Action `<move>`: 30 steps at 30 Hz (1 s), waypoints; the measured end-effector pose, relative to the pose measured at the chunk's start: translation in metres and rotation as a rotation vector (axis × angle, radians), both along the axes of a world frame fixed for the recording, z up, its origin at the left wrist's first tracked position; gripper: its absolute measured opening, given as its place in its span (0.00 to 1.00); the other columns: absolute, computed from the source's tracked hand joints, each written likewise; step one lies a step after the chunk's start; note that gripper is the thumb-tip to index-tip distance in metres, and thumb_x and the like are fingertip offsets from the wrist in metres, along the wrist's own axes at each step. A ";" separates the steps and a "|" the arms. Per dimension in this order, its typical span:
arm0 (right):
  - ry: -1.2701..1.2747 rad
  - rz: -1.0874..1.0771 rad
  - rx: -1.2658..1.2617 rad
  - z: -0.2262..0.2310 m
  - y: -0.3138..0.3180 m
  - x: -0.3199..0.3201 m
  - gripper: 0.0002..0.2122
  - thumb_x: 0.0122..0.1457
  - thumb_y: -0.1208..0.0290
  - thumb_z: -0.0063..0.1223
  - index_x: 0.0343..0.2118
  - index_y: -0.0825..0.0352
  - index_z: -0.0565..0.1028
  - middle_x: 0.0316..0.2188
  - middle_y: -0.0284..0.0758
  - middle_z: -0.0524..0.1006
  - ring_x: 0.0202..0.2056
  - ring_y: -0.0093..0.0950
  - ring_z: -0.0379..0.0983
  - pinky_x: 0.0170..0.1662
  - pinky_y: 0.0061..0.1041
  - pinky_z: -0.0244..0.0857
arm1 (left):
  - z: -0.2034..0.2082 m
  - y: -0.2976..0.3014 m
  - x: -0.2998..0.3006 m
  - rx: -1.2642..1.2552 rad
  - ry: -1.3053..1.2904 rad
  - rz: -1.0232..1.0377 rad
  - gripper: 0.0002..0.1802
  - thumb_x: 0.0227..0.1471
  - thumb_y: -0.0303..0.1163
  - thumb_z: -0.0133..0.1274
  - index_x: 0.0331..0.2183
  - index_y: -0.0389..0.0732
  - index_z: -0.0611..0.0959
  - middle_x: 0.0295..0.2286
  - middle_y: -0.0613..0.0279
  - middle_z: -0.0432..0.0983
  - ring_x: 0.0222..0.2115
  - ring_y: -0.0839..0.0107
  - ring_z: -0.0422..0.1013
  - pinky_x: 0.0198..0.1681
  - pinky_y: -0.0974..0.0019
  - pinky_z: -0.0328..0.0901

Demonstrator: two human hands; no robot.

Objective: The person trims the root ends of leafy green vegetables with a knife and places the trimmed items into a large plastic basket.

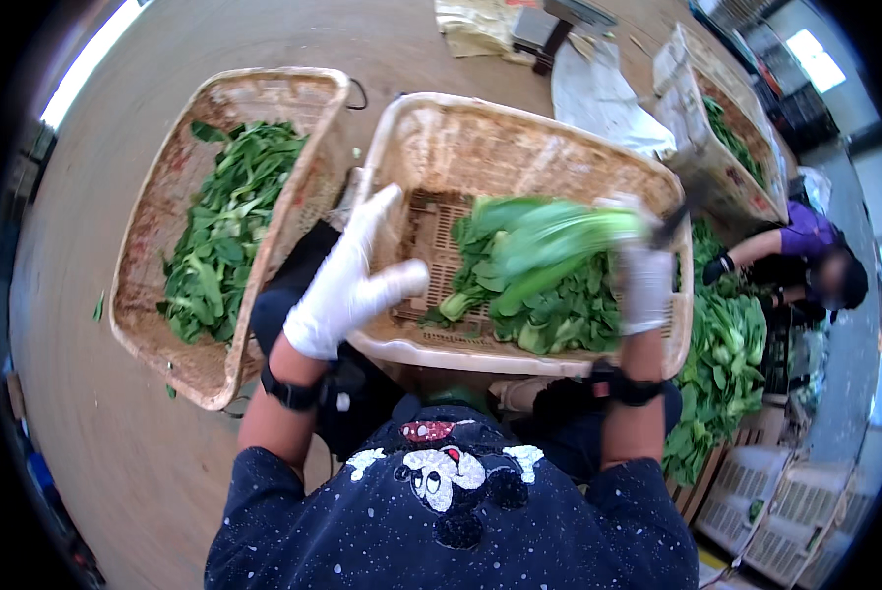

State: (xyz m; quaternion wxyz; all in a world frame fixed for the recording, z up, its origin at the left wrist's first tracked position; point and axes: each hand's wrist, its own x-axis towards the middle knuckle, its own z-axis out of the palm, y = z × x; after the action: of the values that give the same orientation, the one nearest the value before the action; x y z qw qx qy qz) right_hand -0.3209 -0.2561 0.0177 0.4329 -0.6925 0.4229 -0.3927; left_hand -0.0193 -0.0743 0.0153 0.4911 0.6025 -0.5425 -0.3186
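Note:
My left hand, in a white glove, is open with thumb and fingers apart over the left side of the middle basket, holding nothing. At that basket's right side my gloved right hand is closed on the pale stalk end of a head of bok choy, smeared by motion, its leaves trailing left. A dark, blade-like thing juts up and right from the same hand, too blurred to name surely. Below lie more bok choy heads on the basket's slatted bottom.
At left stands another dirty crate holding loose green leaves. A large heap of bok choy lies at right, near another person in purple. Farther off are a crate, white sacking and a scale.

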 end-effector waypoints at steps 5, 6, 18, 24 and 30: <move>-0.098 -1.152 0.200 -0.034 -0.086 -0.285 0.15 0.54 0.54 0.59 0.32 0.63 0.76 0.19 0.26 0.70 0.13 0.16 0.59 0.13 0.23 0.50 | -0.089 -0.120 0.019 0.349 0.024 -0.116 0.34 0.54 0.46 0.54 0.53 0.30 0.70 0.50 0.46 0.70 0.53 0.56 0.65 0.57 0.62 0.59; -0.135 -1.207 0.126 -0.042 -0.089 -0.324 0.16 0.53 0.51 0.60 0.26 0.60 0.73 0.14 0.25 0.66 0.10 0.17 0.55 0.11 0.25 0.46 | -0.116 -0.142 0.019 0.509 -0.052 -0.198 0.33 0.55 0.48 0.53 0.53 0.31 0.71 0.50 0.48 0.71 0.52 0.59 0.66 0.56 0.63 0.59; -0.688 -0.392 0.725 -0.073 -0.022 -0.131 0.17 0.65 0.54 0.43 0.52 0.55 0.71 0.15 0.20 0.63 0.13 0.11 0.56 0.11 0.11 0.45 | -0.373 -0.133 -0.103 1.353 -0.172 -0.314 0.38 0.42 0.52 0.65 0.46 0.31 0.77 0.38 0.51 0.79 0.36 0.59 0.75 0.41 0.57 0.70; -0.152 -0.174 0.524 -0.084 0.009 -0.063 0.17 0.54 0.78 0.59 0.47 0.65 0.73 0.30 0.28 0.79 0.28 0.12 0.71 0.28 0.11 0.63 | -0.241 -0.167 -0.093 1.202 0.870 -0.411 0.22 0.53 0.54 0.54 0.42 0.49 0.78 0.35 0.66 0.80 0.34 0.74 0.76 0.31 0.70 0.68; 0.027 0.293 0.064 -0.088 0.041 -0.021 0.31 0.43 0.77 0.67 0.55 0.64 0.70 0.50 0.36 0.73 0.45 0.24 0.73 0.43 0.22 0.70 | -0.110 -0.120 -0.128 1.002 0.915 -0.317 0.29 0.57 0.57 0.45 0.42 0.39 0.78 0.27 0.60 0.80 0.21 0.70 0.76 0.17 0.72 0.68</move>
State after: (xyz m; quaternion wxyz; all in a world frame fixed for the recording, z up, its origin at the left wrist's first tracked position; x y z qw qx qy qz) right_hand -0.3419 -0.2155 -0.0701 0.5015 -0.7378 0.3356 -0.3024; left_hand -0.1469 -0.1944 -0.0943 0.2806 0.4753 -0.1500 -0.8203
